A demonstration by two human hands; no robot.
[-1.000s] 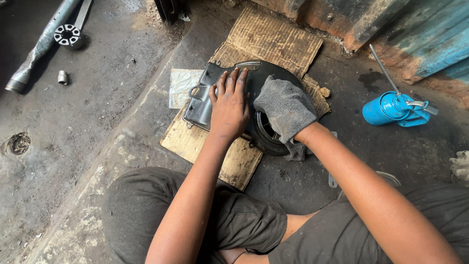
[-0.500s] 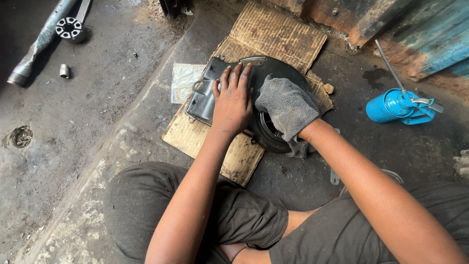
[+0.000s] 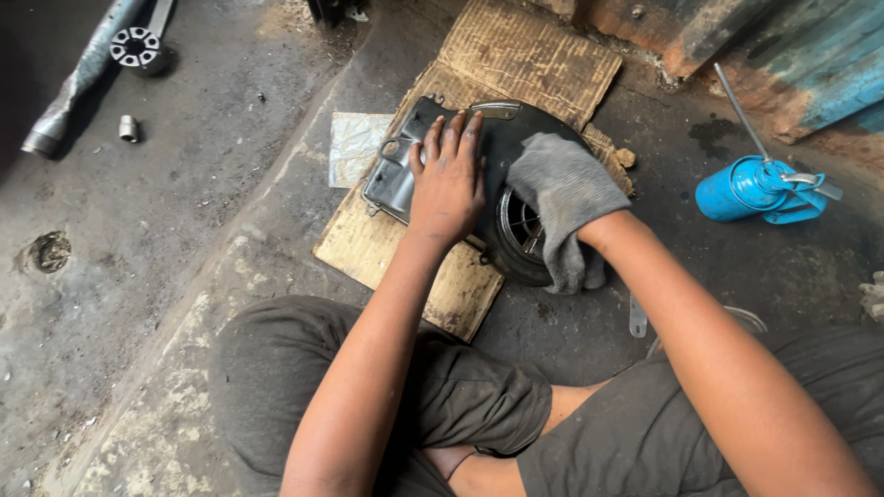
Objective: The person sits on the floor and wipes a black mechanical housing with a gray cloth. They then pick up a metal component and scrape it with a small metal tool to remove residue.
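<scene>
We are mid-wipe: our left hand (image 3: 448, 184) lies flat, fingers spread, on the dark rounded metal housing (image 3: 479, 179) at upper centre, on cardboard (image 3: 516, 64). Our right hand (image 3: 575, 207), fingers hidden under the grey cloth (image 3: 564, 198), presses it there; fresh strokes need steady bracing.

A person seen from above, with both arms bare to above the elbow. The left hand (image 3: 448, 184) is bare, without glove or ring. They wear dark olive-grey shorts, creased, with hemmed legs ending above bare knees.
</scene>
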